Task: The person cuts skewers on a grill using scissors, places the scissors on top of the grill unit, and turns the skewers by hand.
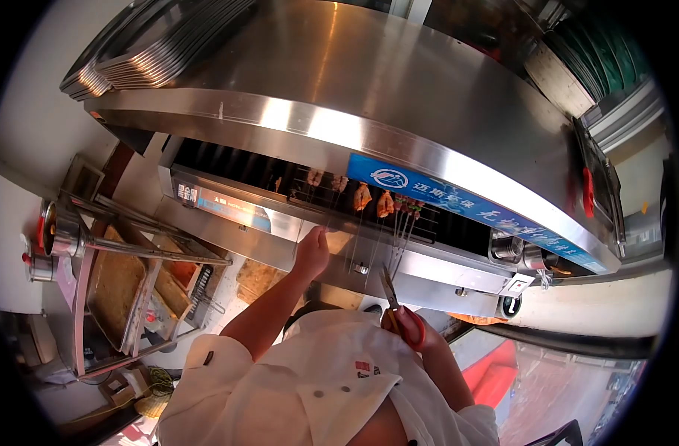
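My left hand (312, 253) is closed at the front edge of the grill (280, 197), around what seem to be thin skewer ends, too small to make out surely. Above it, pale meat pieces (315, 178) lie on the grate. My right hand (417, 331) is wrapped round the red handles of scissors (390, 290), whose blades point up toward the grill. Browned meat pieces (362, 198) and darker skewers (406, 207) rest on the grate farther right, their thin sticks hanging over the front edge.
A steel hood (339, 126) with a blue sign (458, 201) overhangs the grill. Stacked metal trays (154, 63) sit on its left top. At the left stands a rack (83, 297) with trays and pots (61, 234). Metal cups (507, 247) stand at the grill's right end.
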A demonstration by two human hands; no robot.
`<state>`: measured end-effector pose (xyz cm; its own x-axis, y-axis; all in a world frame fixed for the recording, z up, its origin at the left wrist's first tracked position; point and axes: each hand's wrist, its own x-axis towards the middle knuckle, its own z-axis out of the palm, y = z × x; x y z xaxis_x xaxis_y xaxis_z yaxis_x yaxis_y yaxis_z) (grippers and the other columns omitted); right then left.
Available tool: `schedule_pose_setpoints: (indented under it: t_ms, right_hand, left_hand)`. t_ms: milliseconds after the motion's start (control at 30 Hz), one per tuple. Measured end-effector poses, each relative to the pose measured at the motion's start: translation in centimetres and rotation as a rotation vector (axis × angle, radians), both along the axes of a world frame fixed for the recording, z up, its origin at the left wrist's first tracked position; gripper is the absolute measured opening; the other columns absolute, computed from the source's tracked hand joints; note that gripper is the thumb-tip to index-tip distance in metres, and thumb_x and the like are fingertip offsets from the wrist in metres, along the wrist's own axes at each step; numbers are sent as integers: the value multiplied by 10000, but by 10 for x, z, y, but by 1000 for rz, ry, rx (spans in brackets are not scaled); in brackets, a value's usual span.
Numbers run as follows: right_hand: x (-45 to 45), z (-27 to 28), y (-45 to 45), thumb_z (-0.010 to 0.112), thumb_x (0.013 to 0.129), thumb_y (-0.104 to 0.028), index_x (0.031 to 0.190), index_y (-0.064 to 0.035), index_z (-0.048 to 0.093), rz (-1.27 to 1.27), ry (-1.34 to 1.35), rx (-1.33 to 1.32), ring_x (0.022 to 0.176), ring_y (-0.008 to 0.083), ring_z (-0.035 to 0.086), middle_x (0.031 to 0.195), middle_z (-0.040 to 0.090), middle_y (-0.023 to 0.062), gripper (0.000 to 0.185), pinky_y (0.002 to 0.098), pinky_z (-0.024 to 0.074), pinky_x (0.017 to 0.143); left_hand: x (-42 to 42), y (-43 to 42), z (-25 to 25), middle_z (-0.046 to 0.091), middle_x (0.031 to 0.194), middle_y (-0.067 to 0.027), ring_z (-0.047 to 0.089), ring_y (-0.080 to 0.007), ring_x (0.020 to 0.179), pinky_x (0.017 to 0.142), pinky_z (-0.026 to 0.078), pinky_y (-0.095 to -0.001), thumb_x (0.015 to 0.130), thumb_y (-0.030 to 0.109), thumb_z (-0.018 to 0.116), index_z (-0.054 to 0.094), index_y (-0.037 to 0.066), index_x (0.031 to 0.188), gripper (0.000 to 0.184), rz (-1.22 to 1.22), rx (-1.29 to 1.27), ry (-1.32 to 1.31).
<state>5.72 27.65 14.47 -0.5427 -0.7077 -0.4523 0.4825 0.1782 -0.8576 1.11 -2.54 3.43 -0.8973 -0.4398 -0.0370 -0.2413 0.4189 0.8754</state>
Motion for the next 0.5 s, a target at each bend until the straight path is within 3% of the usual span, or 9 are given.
schedule_pose_setpoints:
  t_ms: [233,400,500]
  right_hand:
    - [-3,3,-2,261,1062,-443,725,-68,512,5,-8,56,615,129,410,662,463,13,564,275,353,613]
    - [-4,2,-3,259,1063,-440,721,-71,499,1,-39,58,620,134,413,668,468,18,557,275,357,620]
    - [-5,5,-6,262,1066,-436,701,-82,462,-10,-31,24,632,141,418,681,473,26,546,278,361,628]
  left_hand:
    - [-1,-2,-9,681,1078,-190,635,-387,1040,879,512,-425,1000,205,460,598,18,1133,268,-40,55,-13]
    - [-6,-4,-44,690,1067,-165,654,-360,1004,866,512,-389,995,202,453,607,12,1130,279,-77,173,-64]
    - [-7,-2,-36,691,1032,-137,661,-267,900,803,505,-336,989,197,453,623,8,1108,280,-59,379,-90]
